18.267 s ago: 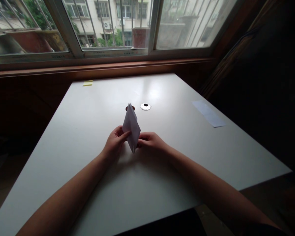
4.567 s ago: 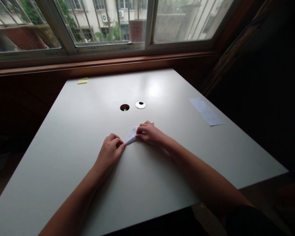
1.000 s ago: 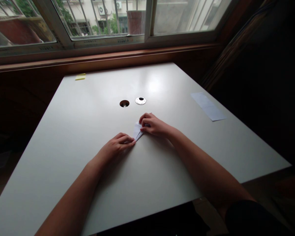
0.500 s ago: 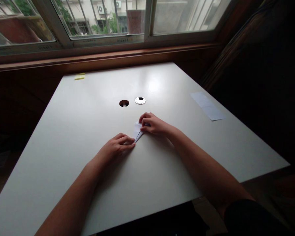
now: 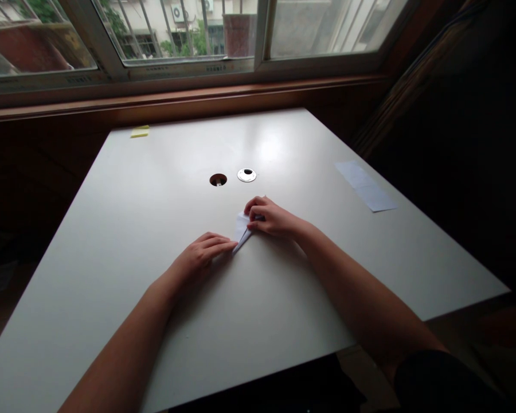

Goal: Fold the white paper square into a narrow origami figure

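A small piece of white paper (image 5: pixel 241 224), folded to a narrow point at its near end, lies on the white table (image 5: pixel 189 355). My right hand (image 5: pixel 266 217) has its fingers curled and pinched on the paper's right side, covering part of it. At the lower left of the paper is my left hand (image 5: pixel 204 252), its fingers stretched out flat and the fingertips touching the paper near its pointed end. The thumb of the left hand is hidden under the fingers.
A creased white paper strip (image 5: pixel 366 186) lies near the table's right edge. Toward the back are a round cable hole (image 5: pixel 218 180) and, beside it, a round silvery cover (image 5: pixel 246 175). A yellow sticky note (image 5: pixel 140 132) is at the far left corner, below the window (image 5: pixel 176 69).
My left hand has gone from pinching the paper's pointed end to lying with straightened fingers against it. My right hand keeps its grip in nearly the same place.
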`<state>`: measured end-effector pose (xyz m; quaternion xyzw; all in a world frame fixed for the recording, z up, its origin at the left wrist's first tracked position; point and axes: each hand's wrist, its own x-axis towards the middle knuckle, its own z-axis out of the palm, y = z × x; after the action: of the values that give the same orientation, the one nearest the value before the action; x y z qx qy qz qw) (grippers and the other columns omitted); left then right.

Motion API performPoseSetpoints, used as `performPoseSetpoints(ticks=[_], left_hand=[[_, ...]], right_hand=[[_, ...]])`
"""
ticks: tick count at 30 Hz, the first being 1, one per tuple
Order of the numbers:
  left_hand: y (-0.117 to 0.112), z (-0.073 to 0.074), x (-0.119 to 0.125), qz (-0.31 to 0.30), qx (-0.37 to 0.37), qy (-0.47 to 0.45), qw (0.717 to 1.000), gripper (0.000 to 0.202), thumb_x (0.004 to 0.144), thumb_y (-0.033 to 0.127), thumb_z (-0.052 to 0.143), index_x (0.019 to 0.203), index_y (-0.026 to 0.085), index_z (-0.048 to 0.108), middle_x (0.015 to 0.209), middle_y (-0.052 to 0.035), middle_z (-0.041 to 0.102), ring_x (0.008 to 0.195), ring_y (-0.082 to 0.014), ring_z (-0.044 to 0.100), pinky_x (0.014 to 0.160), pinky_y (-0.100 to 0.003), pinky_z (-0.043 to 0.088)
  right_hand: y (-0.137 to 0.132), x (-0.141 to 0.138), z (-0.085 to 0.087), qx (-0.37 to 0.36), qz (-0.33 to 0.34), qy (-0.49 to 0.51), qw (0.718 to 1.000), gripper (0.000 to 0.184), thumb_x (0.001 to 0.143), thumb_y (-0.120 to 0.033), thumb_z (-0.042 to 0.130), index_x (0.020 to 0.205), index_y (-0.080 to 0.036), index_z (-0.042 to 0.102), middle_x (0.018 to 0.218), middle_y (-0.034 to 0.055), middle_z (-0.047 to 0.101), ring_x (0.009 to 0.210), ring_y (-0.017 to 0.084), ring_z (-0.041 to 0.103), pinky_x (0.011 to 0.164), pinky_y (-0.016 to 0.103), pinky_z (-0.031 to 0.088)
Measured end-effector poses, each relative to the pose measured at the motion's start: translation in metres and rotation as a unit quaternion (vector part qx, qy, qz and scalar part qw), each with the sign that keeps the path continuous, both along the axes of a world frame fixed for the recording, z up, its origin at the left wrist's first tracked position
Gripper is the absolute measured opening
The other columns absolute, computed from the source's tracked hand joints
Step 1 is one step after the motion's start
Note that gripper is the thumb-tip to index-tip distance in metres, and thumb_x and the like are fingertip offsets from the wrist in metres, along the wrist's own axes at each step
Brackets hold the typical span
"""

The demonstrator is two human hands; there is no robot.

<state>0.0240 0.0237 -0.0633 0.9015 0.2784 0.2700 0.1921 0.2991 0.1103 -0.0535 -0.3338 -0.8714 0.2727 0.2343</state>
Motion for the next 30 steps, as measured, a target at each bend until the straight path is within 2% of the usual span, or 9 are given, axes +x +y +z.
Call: performPoseSetpoints(ticks=[6,12,18,24,30], left_hand=[[-0.0005,0.0009,-0.0012,-0.009,0.020,0.063,0.998,0.068,0.082,-0.008,0.041,0.135,0.032,0.056,0.129,-0.0030,0.063,0.112,-0.0201,0.054,0.098,-0.039,0.051],[0.0015,0.0009,-0.0028,-0.022,0.018,0.061,0.998,0.068,0.080,-0.009,0.045,0.131,0.033,0.060,0.132,-0.0023,0.062,0.113,-0.0202,0.054,0.098,-0.040,0.052],[0.0026,-0.0021,-0.0048,-0.023,-0.001,0.028,0.999,0.055,0.089,0.000,0.045,0.126,0.036,0.064,0.130,-0.0014,0.064,0.116,-0.0198,0.056,0.098,-0.040,0.053],[0.0006,0.0013,-0.0042,-0.003,-0.059,-0.033,0.998,0.051,0.088,-0.001,0.041,0.125,0.026,0.064,0.122,-0.0045,0.069,0.117,-0.0193,0.058,0.102,-0.041,0.051],[0.0006,0.0001,-0.0011,-0.013,0.011,0.007,1.000,0.053,0.089,0.000,0.041,0.130,0.029,0.061,0.126,-0.0044,0.067,0.115,-0.0201,0.058,0.099,-0.042,0.052]], right_hand=[[-0.0001,-0.0005,0.0010,-0.005,-0.004,0.000,1.000,0.011,0.082,-0.027,0.071,0.076,-0.019,0.064,0.111,0.0072,0.061,0.103,0.023,0.052,0.099,0.044,0.040],[-0.0003,-0.0010,0.0017,-0.008,-0.006,0.001,1.000,0.011,0.082,-0.025,0.070,0.075,-0.019,0.064,0.110,0.0073,0.062,0.103,0.023,0.052,0.100,0.045,0.039],[-0.0001,-0.0009,0.0009,-0.014,-0.006,0.005,1.000,0.011,0.081,-0.025,0.071,0.075,-0.019,0.064,0.111,0.0073,0.062,0.105,0.023,0.052,0.099,0.044,0.041],[0.0001,0.0001,0.0020,-0.011,0.001,0.001,1.000,0.011,0.081,-0.025,0.071,0.076,-0.019,0.064,0.111,0.0077,0.062,0.105,0.023,0.052,0.099,0.043,0.041],[-0.0006,0.0006,0.0057,-0.015,0.008,-0.004,1.000,0.012,0.082,-0.026,0.070,0.076,-0.018,0.063,0.112,0.0083,0.062,0.105,0.023,0.052,0.101,0.044,0.040]])
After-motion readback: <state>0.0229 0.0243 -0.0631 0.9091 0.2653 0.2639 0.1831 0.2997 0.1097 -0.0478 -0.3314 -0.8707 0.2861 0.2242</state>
